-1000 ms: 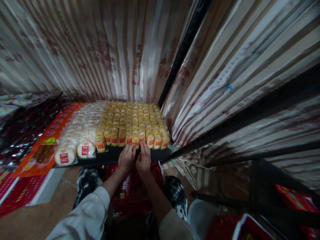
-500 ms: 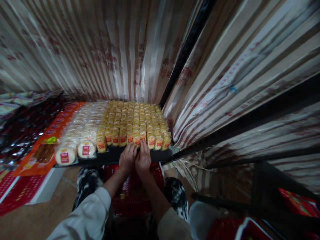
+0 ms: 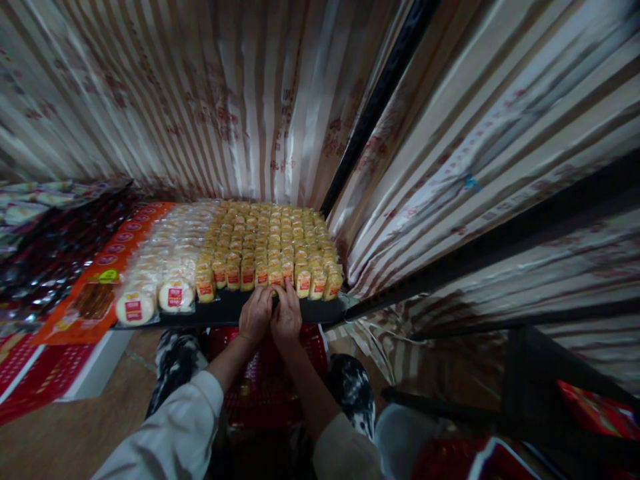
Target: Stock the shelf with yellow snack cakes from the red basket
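Rows of small yellow packets (image 3: 265, 240) with red labels fill the right part of a black shelf (image 3: 325, 310). My left hand (image 3: 255, 315) and my right hand (image 3: 287, 315) are pressed together at the shelf's front edge. Their fingertips close on one yellow packet (image 3: 275, 276) in the front row. Round white cakes (image 3: 175, 295) in clear wrap lie in rows to the left of the yellow packets. Both my sleeves are white.
A red basket (image 3: 265, 393) sits below the shelf between my knees. Orange packets (image 3: 100, 287) and dark shiny packets (image 3: 45, 253) lie further left. Striped cloth (image 3: 225, 100) hangs behind the shelf, and a black post (image 3: 370, 113) and black rails (image 3: 500, 247) stand to the right.
My two hands have drawn closer together at the front row, and the right fingers have curled in. The view has shifted slightly.
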